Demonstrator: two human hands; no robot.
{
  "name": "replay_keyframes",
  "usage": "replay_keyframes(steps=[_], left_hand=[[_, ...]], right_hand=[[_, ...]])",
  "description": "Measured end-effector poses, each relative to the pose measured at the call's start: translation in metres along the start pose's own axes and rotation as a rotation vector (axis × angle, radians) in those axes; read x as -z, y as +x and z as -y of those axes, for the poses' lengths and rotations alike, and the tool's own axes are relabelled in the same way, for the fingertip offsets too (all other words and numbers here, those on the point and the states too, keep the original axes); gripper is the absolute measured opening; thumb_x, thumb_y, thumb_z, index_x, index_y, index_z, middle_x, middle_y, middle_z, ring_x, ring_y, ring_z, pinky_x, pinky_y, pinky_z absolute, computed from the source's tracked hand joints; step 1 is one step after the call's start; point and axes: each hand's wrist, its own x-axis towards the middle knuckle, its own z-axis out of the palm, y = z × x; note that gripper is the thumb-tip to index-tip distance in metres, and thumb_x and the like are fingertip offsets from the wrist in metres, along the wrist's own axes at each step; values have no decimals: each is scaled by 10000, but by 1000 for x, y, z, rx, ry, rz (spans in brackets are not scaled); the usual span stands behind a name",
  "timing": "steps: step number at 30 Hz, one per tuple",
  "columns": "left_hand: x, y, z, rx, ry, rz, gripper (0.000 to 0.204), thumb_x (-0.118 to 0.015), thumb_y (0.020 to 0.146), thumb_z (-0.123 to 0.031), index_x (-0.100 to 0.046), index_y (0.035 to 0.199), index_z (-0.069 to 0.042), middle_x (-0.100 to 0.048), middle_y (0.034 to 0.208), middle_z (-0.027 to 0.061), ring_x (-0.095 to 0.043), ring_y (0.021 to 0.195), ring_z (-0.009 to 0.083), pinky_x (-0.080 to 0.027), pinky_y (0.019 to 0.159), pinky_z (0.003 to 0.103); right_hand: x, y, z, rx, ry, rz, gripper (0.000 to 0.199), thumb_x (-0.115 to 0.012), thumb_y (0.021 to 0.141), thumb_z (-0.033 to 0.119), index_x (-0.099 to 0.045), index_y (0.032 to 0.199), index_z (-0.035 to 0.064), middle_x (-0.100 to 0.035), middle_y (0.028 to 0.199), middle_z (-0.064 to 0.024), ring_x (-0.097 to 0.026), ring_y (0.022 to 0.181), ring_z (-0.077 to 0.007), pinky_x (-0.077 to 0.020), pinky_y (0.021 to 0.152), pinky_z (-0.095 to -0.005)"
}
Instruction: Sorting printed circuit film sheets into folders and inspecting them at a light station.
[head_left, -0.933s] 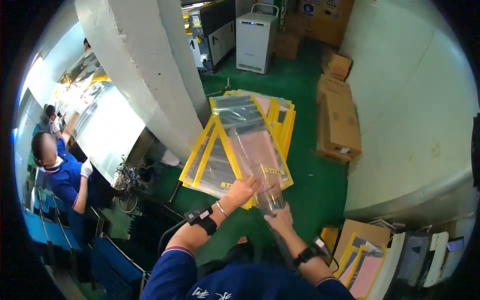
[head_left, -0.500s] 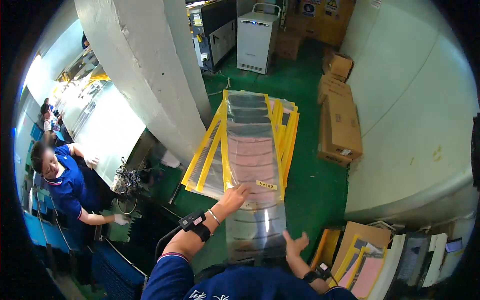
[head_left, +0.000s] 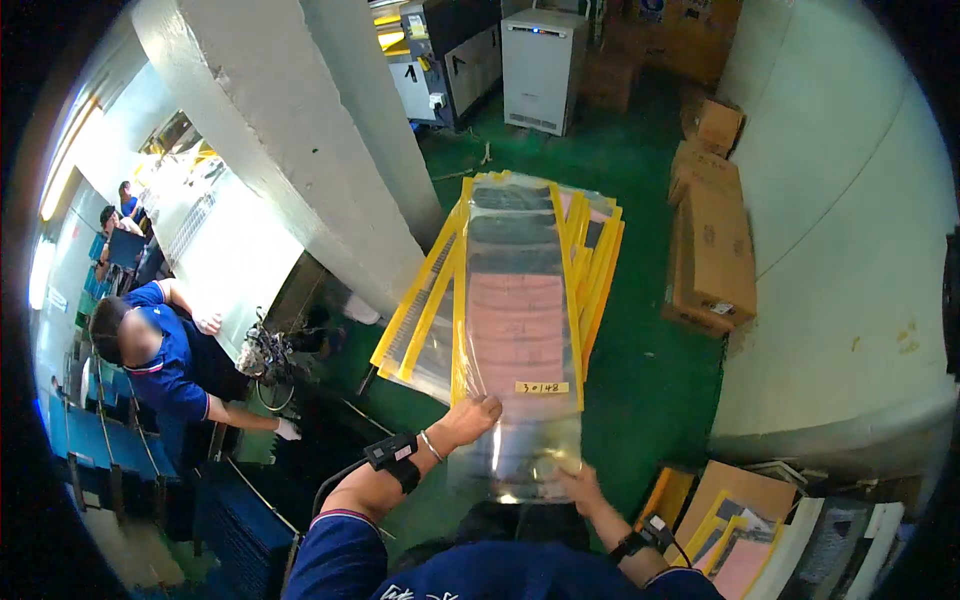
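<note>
A long clear plastic sheet (head_left: 515,435) with yellow taped edges, dark curved lines and a pink area lies on top of a fanned pile in front of me. My left hand (head_left: 467,420) has its fingers closed on the sheet's left side, just below a yellow handwritten label (head_left: 542,388). At the lower right corner, my right hand (head_left: 580,488) is closed on the sheet's edge; some of its fingers are blurred. The sheet's near end hangs toward my body, reflecting light. Other yellow-edged sheets (head_left: 412,335) stick out beneath on both sides.
A co-worker (head_left: 165,345) in blue stands at a white table (head_left: 235,235) on the left, beside a pillar (head_left: 290,140). Cardboard boxes (head_left: 715,245) line the right wall. More framed sheets (head_left: 745,560) stand at lower right. A white cabinet (head_left: 540,75) stands at the back.
My right hand has gone from open beside the sheet to closed on its lower right corner. The sheet's near end has risen and bent. The co-worker's head has turned downward.
</note>
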Motion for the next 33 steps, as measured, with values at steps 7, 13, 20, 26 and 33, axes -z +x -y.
replay_keyframes(steps=[7, 13, 20, 26, 33], left_hand=[[3, 8, -14, 11, -52, -149, 319, -543, 689, -82, -555, 994, 11, -544, 892, 101, -590, 769, 236, -499, 639, 321], [27, 17, -48, -10, -108, -111, 265, -541, 692, -94, -556, 946, -20, -529, 867, 90, -591, 752, 229, -504, 608, 320], [43, 15, -65, 24, -151, -161, 251, -563, 682, -103, -572, 912, -4, -544, 819, 87, -582, 739, 222, -496, 597, 326], [74, 44, -64, 208, -168, -338, 288, -647, 684, -167, -582, 929, -31, -499, 806, 87, -536, 754, 255, -449, 603, 385], [38, 70, -40, 156, 109, -105, 124, -569, 718, -134, -587, 796, -38, -532, 728, 73, -544, 769, 240, -473, 600, 347]], right_hand=[[27, 3, -1, -85, 810, 15, 253, -546, 877, 187, -514, 1076, 36, -587, 976, -106, -581, 949, -251, -520, 797, -421], [-16, 17, 14, -171, 638, 22, 184, -496, 898, 117, -478, 1070, 55, -561, 1039, -119, -575, 959, -289, -506, 828, -454], [-38, 62, 105, 38, 685, 43, 259, -528, 859, 126, -487, 1097, 33, -563, 1024, -95, -597, 922, -247, -547, 741, -393], [-43, 55, 135, 30, 675, 151, 226, -519, 820, 56, -499, 1041, 13, -554, 1038, -79, -577, 959, -216, -522, 821, -397], [-26, 65, 125, 354, -80, -46, 265, -573, 747, 35, -536, 1002, -27, -554, 1044, -128, -577, 935, -240, -462, 864, -413]])
